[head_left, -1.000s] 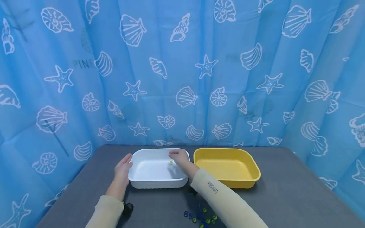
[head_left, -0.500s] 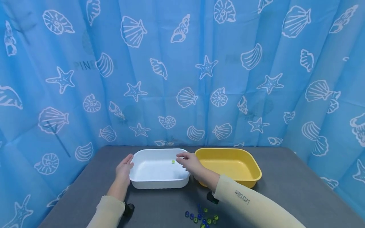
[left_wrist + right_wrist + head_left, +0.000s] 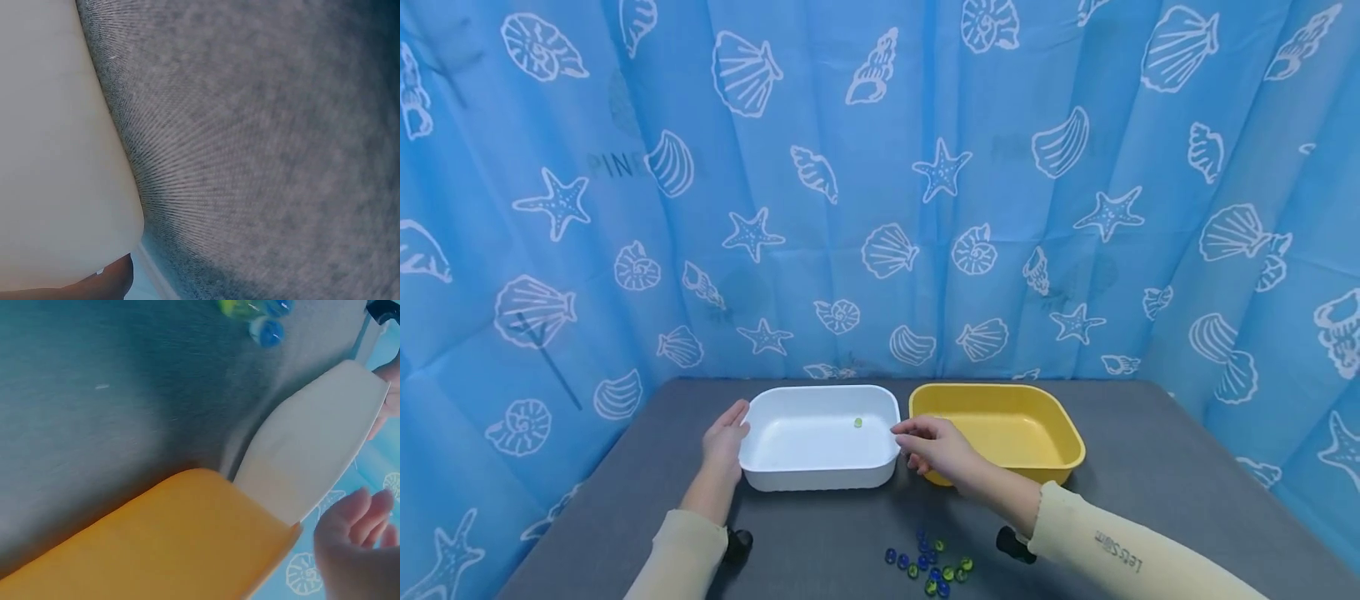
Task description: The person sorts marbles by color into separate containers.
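A white tray sits on the grey table, with one small green marble lying inside it. My left hand rests flat against the tray's left wall, fingers straight. My right hand hovers over the gap between the white tray and the yellow tray, fingers relaxed and holding nothing. In the right wrist view the fingers spread loosely above the yellow tray and white tray. The left wrist view shows only the white tray's wall and the table.
A cluster of several blue and green marbles lies on the table near the front edge, below my right forearm. A blue curtain with shell prints hangs behind and beside the table.
My right hand has drawn back out of the white tray toward the right, leaving the green marble inside. The left hand has stayed against the tray.
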Demonstrator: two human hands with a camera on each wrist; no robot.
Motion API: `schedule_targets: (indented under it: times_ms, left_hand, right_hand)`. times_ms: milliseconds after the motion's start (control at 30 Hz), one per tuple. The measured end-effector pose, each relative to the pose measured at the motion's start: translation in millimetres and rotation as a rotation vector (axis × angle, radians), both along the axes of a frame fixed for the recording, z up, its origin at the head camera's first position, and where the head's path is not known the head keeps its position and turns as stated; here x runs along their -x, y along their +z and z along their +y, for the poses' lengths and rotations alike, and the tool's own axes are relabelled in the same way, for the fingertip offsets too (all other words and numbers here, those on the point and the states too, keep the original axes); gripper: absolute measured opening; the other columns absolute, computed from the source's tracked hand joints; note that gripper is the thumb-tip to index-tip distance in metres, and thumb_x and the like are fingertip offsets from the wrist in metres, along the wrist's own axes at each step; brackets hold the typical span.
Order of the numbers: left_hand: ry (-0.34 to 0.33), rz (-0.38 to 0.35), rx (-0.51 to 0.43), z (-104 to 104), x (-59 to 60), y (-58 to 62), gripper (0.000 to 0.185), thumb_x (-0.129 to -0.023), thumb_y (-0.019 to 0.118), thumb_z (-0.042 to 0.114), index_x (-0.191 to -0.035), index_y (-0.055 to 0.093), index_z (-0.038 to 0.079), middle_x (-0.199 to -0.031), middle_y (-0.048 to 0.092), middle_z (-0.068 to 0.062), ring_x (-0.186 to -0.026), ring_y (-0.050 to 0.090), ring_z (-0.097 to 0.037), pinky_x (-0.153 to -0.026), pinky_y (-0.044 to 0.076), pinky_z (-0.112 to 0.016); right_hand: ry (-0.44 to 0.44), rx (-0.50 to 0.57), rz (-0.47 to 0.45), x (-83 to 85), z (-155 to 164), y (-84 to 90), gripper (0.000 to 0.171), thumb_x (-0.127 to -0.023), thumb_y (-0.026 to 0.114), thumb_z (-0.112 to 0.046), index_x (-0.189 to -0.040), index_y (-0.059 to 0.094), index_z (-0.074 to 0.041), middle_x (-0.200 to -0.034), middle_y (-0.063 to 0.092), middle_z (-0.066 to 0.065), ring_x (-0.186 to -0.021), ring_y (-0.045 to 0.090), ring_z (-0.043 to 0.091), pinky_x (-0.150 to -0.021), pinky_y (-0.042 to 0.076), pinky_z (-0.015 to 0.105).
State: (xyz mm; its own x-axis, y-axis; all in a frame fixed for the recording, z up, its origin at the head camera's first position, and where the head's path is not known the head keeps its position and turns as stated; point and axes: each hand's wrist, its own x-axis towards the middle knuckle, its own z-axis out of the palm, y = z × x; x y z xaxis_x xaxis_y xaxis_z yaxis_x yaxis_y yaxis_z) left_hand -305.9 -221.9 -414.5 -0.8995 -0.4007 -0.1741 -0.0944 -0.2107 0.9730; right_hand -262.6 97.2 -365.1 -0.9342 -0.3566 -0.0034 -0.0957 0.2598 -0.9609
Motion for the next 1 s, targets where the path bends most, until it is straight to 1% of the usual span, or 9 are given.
schedule_targets:
  times_ms: [133, 267, 433, 533, 667, 767, 833, 933, 1000]
  left_hand:
    - [0.009, -0.007, -0.005, 0, 1.1, 0.9, 0.047, -0.104, 0.036, 0.001, -0.151, 0.033, 0.006, -0.155, 0.031, -0.012, -0.144, 0.024, -0.023, -0.115, 0.023, -0.038]
    - [0.015, -0.019, -0.002, -1, 1.8, 2.1, 0.047, -0.104, 0.035, 0.001, -0.150, 0.033, 0.006, -0.154, 0.032, -0.011, -0.143, 0.025, -0.023, -0.115, 0.023, -0.038]
    - [0.004, -0.023, 0.003, -1, -0.1, 3.0, 0.047, -0.105, 0.035, 0.002, -0.151, 0.032, 0.006, -0.155, 0.030, -0.011, -0.144, 0.024, -0.023, -0.115, 0.022, -0.038]
    - [0.001, -0.019, 0.003, 0, -0.6, 3.8, 0.047, -0.105, 0.036, 0.003, -0.151, 0.031, 0.006, -0.155, 0.030, -0.012, -0.144, 0.024, -0.023, -0.115, 0.022, -0.038]
    - [0.007, -0.024, 0.007, 1, -0.6, 4.2, 0.047, -0.105, 0.036, 0.003, -0.151, 0.032, 0.006, -0.155, 0.031, -0.012, -0.144, 0.024, -0.024, -0.115, 0.023, -0.039]
    - [0.016, -0.035, 0.008, 1, -0.5, 3.6, 0.046, -0.105, 0.037, 0.004, -0.150, 0.034, 0.007, -0.154, 0.032, -0.011, -0.143, 0.026, -0.024, -0.114, 0.023, -0.039]
    - [0.020, -0.039, 0.011, 1, -0.5, 3.3, 0.046, -0.105, 0.037, 0.004, -0.150, 0.035, 0.007, -0.154, 0.033, -0.011, -0.143, 0.026, -0.023, -0.114, 0.024, -0.039]
    - [0.022, -0.034, 0.013, 1, -0.4, 2.4, 0.046, -0.105, 0.037, 0.004, -0.150, 0.034, 0.007, -0.154, 0.033, -0.011, -0.143, 0.026, -0.024, -0.114, 0.024, -0.039]
    - [0.023, -0.029, 0.014, 1, -1.0, 2.0, 0.046, -0.105, 0.037, 0.004, -0.150, 0.034, 0.007, -0.154, 0.033, -0.012, -0.143, 0.026, -0.024, -0.114, 0.024, -0.039]
  right_hand:
    - [0.107, 0.009, -0.013, -7.8, 18, -0.4, 0.031, -0.098, 0.059, -0.015, -0.120, 0.060, 0.008, -0.083, 0.060, 0.005, -0.069, 0.054, 0.015, -0.064, 0.050, 0.024]
    - [0.224, -0.017, -0.025, -12.7, 36, -6.6, 0.033, -0.098, 0.059, -0.015, -0.120, 0.060, 0.010, -0.085, 0.061, 0.003, -0.076, 0.056, 0.016, -0.068, 0.052, 0.026]
    - [0.372, -0.028, -0.023, -14.6, 60, -20.3, 0.035, -0.099, 0.056, -0.013, -0.121, 0.057, 0.013, -0.093, 0.062, 0.009, -0.082, 0.057, 0.020, -0.072, 0.052, 0.028]
    - [0.400, -0.041, -0.043, -14.9, 73, -25.8, 0.035, -0.099, 0.056, -0.014, -0.123, 0.057, 0.012, -0.098, 0.063, 0.013, -0.085, 0.058, 0.021, -0.075, 0.051, 0.029]
    - [0.435, -0.049, -0.046, -14.5, 88, -30.6, 0.034, -0.099, 0.057, -0.012, -0.123, 0.057, 0.012, -0.107, 0.062, 0.024, -0.090, 0.057, 0.019, -0.080, 0.051, 0.028]
    - [0.542, -0.037, -0.013, -12.6, 97, -34.2, 0.032, -0.097, 0.057, -0.007, -0.121, 0.057, 0.014, -0.107, 0.058, 0.034, -0.090, 0.056, 0.013, -0.081, 0.050, 0.024]
    - [0.633, -0.037, 0.011, -10.0, 101, -37.4, 0.031, -0.097, 0.057, -0.004, -0.120, 0.056, 0.015, -0.102, 0.056, 0.036, -0.089, 0.056, 0.008, -0.080, 0.050, 0.022]
    - [0.757, -0.079, 0.016, -6.8, 105, -41.1, 0.030, -0.096, 0.059, -0.003, -0.120, 0.057, 0.014, -0.098, 0.055, 0.033, -0.088, 0.054, 0.004, -0.078, 0.049, 0.020]
    - [0.809, -0.118, -0.001, -5.5, 105, -43.5, 0.029, -0.095, 0.061, -0.004, -0.119, 0.059, 0.011, -0.097, 0.056, 0.028, -0.088, 0.053, 0.003, -0.077, 0.048, 0.020]
